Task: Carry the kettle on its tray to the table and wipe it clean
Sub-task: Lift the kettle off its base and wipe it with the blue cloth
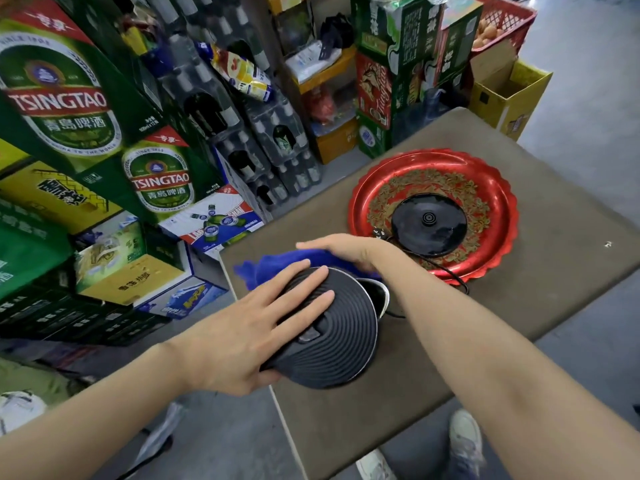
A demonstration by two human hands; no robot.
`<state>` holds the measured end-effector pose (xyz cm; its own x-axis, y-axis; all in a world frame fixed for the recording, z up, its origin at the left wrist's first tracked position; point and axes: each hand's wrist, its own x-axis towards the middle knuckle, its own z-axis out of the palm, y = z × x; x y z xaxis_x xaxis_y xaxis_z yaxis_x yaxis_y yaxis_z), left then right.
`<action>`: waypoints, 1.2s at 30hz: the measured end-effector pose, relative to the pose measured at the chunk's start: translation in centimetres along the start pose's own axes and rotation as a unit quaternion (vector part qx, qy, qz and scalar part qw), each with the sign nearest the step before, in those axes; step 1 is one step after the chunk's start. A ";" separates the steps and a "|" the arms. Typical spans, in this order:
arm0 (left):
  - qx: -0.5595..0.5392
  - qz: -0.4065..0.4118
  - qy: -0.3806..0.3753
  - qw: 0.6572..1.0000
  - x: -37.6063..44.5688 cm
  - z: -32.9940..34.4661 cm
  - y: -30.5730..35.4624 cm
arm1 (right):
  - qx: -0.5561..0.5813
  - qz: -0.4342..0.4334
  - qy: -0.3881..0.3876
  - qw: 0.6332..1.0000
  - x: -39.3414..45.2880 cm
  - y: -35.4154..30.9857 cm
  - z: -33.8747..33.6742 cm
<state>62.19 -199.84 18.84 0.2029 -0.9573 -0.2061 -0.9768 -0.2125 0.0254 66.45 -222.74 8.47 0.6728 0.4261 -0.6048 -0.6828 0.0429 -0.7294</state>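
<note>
This looks like a small shop or its store room. Off to the left of the left hand point(249, 327), green beer boxes point(69, 98) are piled high, with yellow boxes point(52, 195) beside them. Beyond the right hand point(346, 251), packs of bottles point(277, 133) in clear wrap stand in stacks. Far past that hand, on the right, a red crate point(509, 12) holds eggs point(485, 32).
</note>
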 end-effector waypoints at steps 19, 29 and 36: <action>-0.277 -0.144 0.078 0.947 0.9 1.5 -3.5 | 0.245 -0.235 0.425 0.839 -5.3 15.1 14.3; -0.574 -0.410 0.262 0.658 2.9 1.2 -6.5 | -0.406 -0.281 0.550 0.674 0.1 10.0 10.2; -0.686 -0.442 0.280 0.505 1.7 1.8 -6.9 | -0.483 -0.264 0.554 0.625 0.4 15.8 7.9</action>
<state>69.14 -199.66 16.54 0.8818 -0.1922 -0.4307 0.4015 -0.1730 0.8994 53.64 -214.77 -0.78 0.8810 -0.3276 0.3414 -0.1527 -0.8798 -0.4502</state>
